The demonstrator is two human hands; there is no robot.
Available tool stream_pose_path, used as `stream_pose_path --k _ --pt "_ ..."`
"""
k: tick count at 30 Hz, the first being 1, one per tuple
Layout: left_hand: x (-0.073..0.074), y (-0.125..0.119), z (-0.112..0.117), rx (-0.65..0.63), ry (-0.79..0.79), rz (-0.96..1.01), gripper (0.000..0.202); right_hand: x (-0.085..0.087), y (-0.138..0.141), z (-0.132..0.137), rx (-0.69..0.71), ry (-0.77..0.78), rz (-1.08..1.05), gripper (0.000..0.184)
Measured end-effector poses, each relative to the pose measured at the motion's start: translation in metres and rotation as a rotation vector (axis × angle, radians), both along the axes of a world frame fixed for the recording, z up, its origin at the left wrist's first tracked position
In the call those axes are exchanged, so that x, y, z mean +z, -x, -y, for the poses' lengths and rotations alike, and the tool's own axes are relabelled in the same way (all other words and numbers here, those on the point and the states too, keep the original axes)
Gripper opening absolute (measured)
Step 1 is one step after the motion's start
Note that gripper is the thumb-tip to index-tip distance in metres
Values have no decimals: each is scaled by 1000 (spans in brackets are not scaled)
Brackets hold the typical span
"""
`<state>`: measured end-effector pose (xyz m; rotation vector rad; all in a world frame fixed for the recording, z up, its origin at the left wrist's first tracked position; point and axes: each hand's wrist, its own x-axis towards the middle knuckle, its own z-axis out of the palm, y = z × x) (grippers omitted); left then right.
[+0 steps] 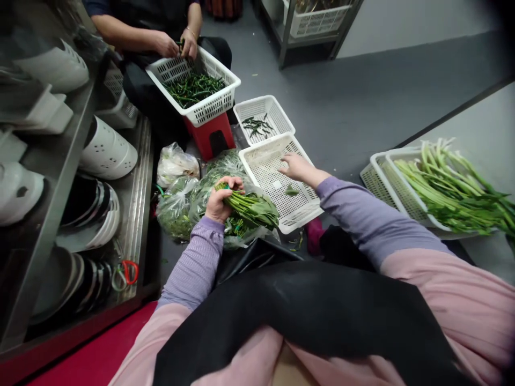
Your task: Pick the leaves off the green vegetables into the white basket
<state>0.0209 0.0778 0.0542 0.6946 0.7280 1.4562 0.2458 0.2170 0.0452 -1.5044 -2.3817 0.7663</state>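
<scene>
Green leafy bunch [255, 208], head view: stems gripped in the left hand [220, 199], long axis running rightward, leaf tips at the white basket's [295, 214] left rim
Right hand [296, 167]: fingers loosely apart over the basket, nothing seen held, bunch to its left
Grey floor [341, 118]: room beyond the basket's right edge

Head view: my left grip [221, 201] holds a bunch of greens [252, 208]; my right grip [296, 167] hangs over a white basket [298, 210] holding one loose leaf [292, 191].

I can read no words, numbers or signs anywhere around me. No label or brand shows clearly enough to read
</scene>
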Motion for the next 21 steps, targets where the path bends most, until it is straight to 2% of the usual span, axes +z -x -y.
stream_pose_path --k 1,3,4,6,8,11,13,18,21 --pt "-1 -1 -1 -2 1 -3 25 7 12 16 39 21 -95 32" --pt "-2 -2 -2 5 -3 -16 24 22 35 49 241 104 -294 29" --pt "-2 -2 -3 16 -7 -28 24 28 44 65 327 129 -321 25" --pt "-3 -3 -3 31 -14 -58 22 37 54 88 405 150 -283 18" --pt "-3 -4 -3 26 -14 -83 20 41 56 99 437 98 -192 15" --pt "-3 -4 -2 12 1 -96 17 43 51 95 494 -94 -87 18" --pt "-3 -3 -2 -14 30 -94 15 45 47 87 527 -101 -75 20" --pt "2 1 1 -152 130 -120 14 56 43 69 573 342 -207 20" --pt "5 3 2 -187 160 -127 17 65 44 65 490 399 -254 17"
